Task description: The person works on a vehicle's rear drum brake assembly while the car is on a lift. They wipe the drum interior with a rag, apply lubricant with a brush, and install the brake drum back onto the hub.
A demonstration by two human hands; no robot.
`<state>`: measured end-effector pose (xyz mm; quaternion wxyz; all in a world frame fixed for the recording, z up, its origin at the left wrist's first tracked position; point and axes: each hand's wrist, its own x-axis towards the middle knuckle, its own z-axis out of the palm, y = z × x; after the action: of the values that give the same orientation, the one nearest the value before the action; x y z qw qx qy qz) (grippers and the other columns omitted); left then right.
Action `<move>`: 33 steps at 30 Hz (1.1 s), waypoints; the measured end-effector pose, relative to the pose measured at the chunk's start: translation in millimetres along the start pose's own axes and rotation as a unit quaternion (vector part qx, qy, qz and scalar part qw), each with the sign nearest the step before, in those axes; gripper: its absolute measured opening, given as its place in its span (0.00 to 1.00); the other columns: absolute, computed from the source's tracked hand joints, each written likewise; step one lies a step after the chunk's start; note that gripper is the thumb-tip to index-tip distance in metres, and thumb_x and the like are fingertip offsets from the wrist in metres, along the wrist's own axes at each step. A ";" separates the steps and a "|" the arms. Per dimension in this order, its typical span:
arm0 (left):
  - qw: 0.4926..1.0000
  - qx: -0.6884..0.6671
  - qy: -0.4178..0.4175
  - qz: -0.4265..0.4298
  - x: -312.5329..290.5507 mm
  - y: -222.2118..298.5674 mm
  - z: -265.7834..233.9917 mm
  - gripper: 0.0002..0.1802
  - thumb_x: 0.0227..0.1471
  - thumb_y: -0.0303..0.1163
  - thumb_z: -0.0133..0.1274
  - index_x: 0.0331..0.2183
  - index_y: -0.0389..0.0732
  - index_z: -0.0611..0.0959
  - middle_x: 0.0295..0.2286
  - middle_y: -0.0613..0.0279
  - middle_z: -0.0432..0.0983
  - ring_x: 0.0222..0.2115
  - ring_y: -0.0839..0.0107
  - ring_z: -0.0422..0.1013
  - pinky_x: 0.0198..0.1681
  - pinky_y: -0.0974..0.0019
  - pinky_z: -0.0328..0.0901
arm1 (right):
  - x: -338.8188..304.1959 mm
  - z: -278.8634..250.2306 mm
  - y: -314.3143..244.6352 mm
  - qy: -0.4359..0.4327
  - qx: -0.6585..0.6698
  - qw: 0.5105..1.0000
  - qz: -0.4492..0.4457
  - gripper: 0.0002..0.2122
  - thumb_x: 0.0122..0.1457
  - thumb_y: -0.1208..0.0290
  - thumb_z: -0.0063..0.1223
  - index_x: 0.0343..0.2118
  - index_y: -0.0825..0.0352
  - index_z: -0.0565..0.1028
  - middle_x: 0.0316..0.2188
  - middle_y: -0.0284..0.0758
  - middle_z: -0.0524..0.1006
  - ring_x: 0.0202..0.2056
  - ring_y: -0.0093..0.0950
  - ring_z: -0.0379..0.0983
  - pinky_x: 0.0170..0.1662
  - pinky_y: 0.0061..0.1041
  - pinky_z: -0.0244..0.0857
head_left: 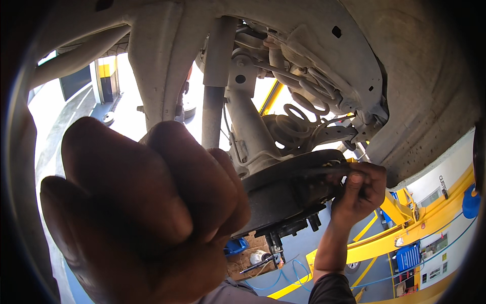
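Observation:
Close in front of me, my left hand (142, 202) fills much of the lower left with its fingers curled in. Whatever it may hold is hidden behind the fingers. My right hand (363, 190) reaches up to the right side of a dark, round brake drum (283, 197) and pinches its edge between thumb and fingers. Several studs (304, 225) stick out below the drum's face. Behind the drum are the dusty axle tube (248, 119), a coil spring (298, 121) and a shock absorber (215, 101).
The raised vehicle's underbody (415, 76) hangs overhead and to the right. A yellow lift arm (364, 248) crosses the lower right, with a blue air hose (298, 276) near it. Below stand a brown work surface (240, 263) with tools and a blue tool cabinet (408, 257).

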<state>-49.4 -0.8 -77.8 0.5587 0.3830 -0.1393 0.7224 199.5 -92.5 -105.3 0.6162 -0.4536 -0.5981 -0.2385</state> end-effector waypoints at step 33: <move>0.996 -0.003 0.093 0.005 1.8 0.4 17.6 0.23 0.71 0.51 0.35 0.25 0.49 0.64 0.14 0.68 0.52 0.09 0.78 0.41 0.09 0.70 0.36 | -15.2 -12.5 -4.6 0.220 0.044 0.973 -0.057 0.15 0.73 0.62 0.51 0.42 0.73 0.68 0.19 0.43 0.76 0.20 0.28 0.78 0.21 0.18 0.69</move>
<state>-42.9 -10.8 -64.6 0.5670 0.3116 -0.0910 0.7571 199.6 -109.0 -117.0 0.7374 -0.3274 -0.4828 -0.3405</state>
